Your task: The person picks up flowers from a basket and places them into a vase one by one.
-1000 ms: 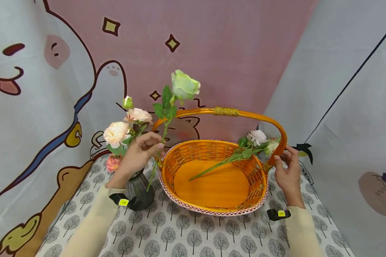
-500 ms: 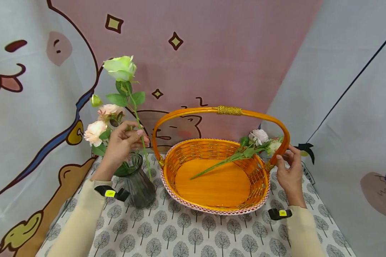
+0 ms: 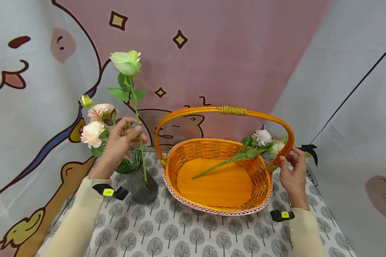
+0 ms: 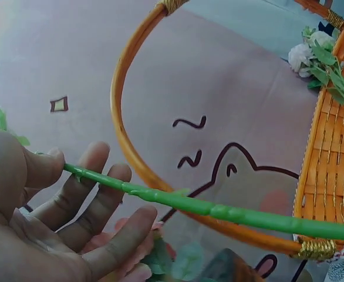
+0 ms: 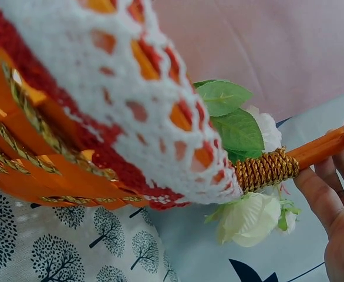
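My left hand (image 3: 119,142) pinches the stem of a pale green rose (image 3: 126,63) between thumb and fingertips. The rose stands upright, and its lower stem overlaps the ribbed grey glass vase (image 3: 144,191) in the head view. In the left wrist view the green stem (image 4: 219,210) runs away from the thumb, with the other fingers spread beneath it. At the far right, my right hand (image 3: 294,178) holds the handle (image 3: 287,137) of the orange woven basket (image 3: 218,213) near its base. A gold-wound joint (image 5: 269,170) sits just beside those fingers in the right wrist view.
Peach roses (image 3: 92,134) with a green bud (image 3: 86,101) rise from the vase behind the left hand. A stem with a white flower (image 3: 261,137) lies across the basket's right rim. A tree-print cloth (image 3: 196,237) covers the table; a printed curtain (image 3: 231,53) hangs close behind.
My left hand has carried the green rose leftward, from beside the basket's handle to over the vase, and the bloom has come upright. The right hand stays on the basket handle.
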